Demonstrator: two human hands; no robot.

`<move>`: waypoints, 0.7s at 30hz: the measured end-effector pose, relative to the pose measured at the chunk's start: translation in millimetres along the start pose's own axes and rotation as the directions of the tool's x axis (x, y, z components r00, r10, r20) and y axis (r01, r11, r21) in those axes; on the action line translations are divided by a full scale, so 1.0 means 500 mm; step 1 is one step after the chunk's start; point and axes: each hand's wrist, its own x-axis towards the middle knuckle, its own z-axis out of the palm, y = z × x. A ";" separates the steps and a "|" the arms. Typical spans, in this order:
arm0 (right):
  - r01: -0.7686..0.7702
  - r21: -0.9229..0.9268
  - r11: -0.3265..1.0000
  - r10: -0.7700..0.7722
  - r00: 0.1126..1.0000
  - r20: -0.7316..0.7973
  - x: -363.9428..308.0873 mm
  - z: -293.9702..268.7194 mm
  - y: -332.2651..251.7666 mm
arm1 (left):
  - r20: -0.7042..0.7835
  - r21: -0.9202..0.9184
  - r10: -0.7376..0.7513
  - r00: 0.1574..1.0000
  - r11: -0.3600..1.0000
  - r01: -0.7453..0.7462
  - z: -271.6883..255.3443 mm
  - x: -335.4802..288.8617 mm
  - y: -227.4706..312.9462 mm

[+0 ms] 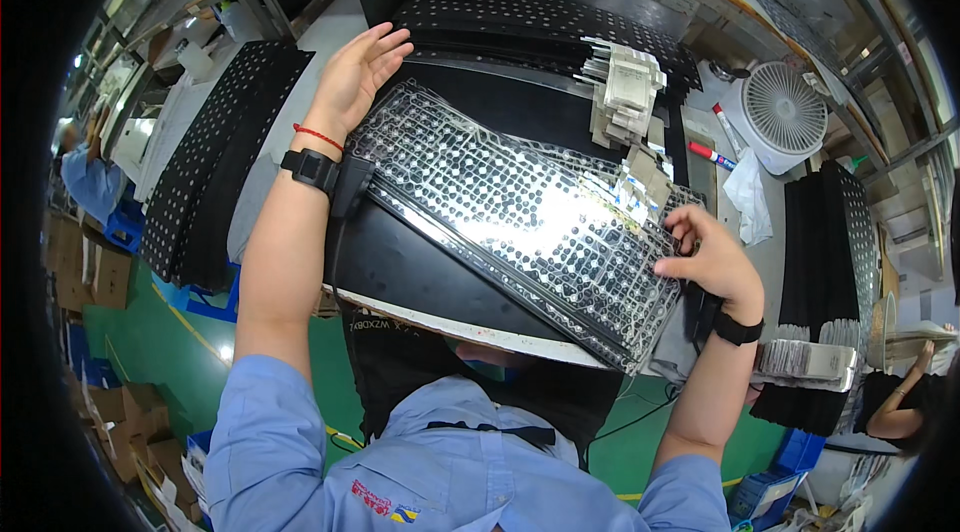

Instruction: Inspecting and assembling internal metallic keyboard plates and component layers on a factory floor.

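A stack of clear, shiny plastic sheets patterned with rows of dark dots and fine lines lies slanted on a black surface in front of me. Raised by the sheets' upper left corner, my left hand is open, palm turned inward, and holds nothing. At the right end of the stack is my right hand. Its fingers are bent, with a gap between thumb and forefinger beside the sheets' edge; I see nothing gripped. A black bar runs along the stack's near side.
Silvery flat pieces are piled behind the sheets. A white fan, a red marker and a crumpled tissue are at right. Black dotted strips hang over the left side. Another person sits far left.
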 end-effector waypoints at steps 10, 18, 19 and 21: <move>-0.073 0.160 0.985 0.086 0.993 -0.081 0.013 0.004 0.025 | 0.014 0.147 -0.049 0.999 0.988 0.046 -0.002 -0.004 -0.005; 0.062 0.351 0.934 0.092 0.909 -0.407 0.014 -0.003 -0.001 | -0.006 0.327 -0.078 0.997 0.942 0.076 0.000 -0.004 -0.010; 0.076 0.359 0.930 0.101 0.887 -0.450 0.014 -0.006 -0.001 | 0.008 0.356 -0.110 0.994 0.929 0.100 0.001 -0.005 -0.012; 0.201 0.386 0.900 0.037 0.849 -0.528 0.023 -0.012 0.030 | 0.040 0.413 -0.175 0.984 0.899 0.143 0.010 -0.006 -0.014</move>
